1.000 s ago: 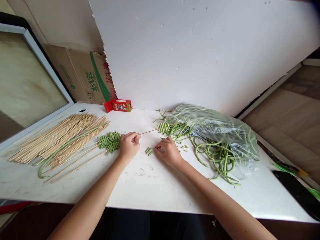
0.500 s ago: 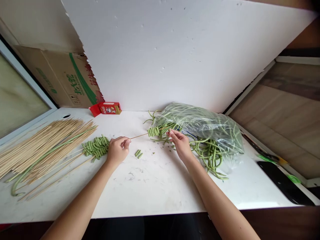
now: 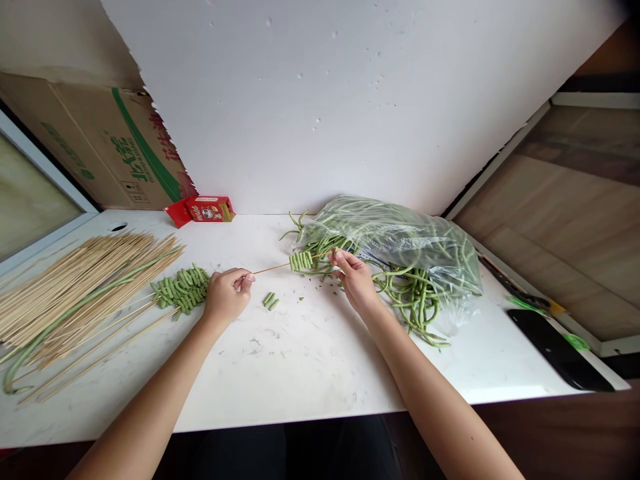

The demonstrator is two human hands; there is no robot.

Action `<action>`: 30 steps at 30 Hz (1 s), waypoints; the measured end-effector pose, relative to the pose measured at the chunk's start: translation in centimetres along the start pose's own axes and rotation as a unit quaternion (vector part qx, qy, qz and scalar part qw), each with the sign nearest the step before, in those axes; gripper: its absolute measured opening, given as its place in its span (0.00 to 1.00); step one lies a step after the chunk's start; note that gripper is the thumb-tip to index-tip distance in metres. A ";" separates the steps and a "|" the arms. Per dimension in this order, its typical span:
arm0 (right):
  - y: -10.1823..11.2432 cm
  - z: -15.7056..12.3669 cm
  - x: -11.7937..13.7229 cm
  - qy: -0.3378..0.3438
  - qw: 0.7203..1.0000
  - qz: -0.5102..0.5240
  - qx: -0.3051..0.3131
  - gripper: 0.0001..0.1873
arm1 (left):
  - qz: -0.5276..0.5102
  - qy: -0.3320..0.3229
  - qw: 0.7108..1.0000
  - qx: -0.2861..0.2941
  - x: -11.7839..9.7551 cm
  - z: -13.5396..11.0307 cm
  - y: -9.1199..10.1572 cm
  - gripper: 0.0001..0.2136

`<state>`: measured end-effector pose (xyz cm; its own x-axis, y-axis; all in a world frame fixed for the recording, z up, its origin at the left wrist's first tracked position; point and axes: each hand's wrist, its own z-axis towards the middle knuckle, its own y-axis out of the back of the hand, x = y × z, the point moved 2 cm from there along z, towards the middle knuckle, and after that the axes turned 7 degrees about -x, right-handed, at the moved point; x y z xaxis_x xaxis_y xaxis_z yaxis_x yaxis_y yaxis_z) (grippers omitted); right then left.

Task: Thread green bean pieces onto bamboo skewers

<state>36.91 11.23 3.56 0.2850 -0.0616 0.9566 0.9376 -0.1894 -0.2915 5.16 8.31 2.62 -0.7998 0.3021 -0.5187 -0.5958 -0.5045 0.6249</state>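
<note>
My left hand [image 3: 226, 295] is closed on the near end of a thin bamboo skewer [image 3: 273, 268] that points to the right. Several short green bean pieces [image 3: 301, 261] are threaded side by side near the skewer's far end. My right hand [image 3: 354, 277] pinches a small bean piece at the skewer's tip, just right of the threaded pieces. Two cut bean pieces [image 3: 270, 301] lie loose on the white table [image 3: 310, 360] between my hands. Finished bean skewers [image 3: 180, 288] lie just left of my left hand.
A heap of bare bamboo skewers [image 3: 75, 287] with one long bean across it fills the left. A clear plastic bag of long green beans [image 3: 400, 247] lies at the right. A red carton [image 3: 203, 209] and a cardboard box [image 3: 100, 150] stand behind. Dark tools [image 3: 555, 347] lie far right.
My right hand left the loose pieces on the table and rose to the skewer's tip. The camera view shifted right, while my left hand kept its hold on the skewer.
</note>
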 end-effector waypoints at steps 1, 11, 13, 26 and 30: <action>0.0 0.0 -0.1 -0.002 1.000 0.003 -0.002 0.23 | 0.001 0.001 1.000 0.000 0.0 0.0 0.0 0.12; -0.1 -0.2 0.2 -0.016 1.000 0.004 0.000 0.24 | 0.006 0.000 1.000 0.008 -0.3 0.0 0.2 0.11; -0.2 -0.2 0.3 -0.014 1.000 -0.002 0.002 0.24 | 0.002 -0.004 1.000 0.005 -0.2 0.0 0.2 0.11; -0.2 -0.2 0.2 -0.009 1.000 -0.020 0.006 0.25 | 0.008 -0.001 1.000 0.011 -0.3 0.1 0.2 0.11; -0.2 -0.2 0.2 -0.010 1.000 -0.015 0.006 0.23 | 0.012 0.003 1.000 0.014 -0.4 0.1 0.2 0.11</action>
<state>36.69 11.06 3.80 0.2599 -0.0364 0.9650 0.9484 -0.1783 -0.2621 5.35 8.16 2.96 -0.8135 0.2855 -0.5067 -0.5783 -0.4888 0.6532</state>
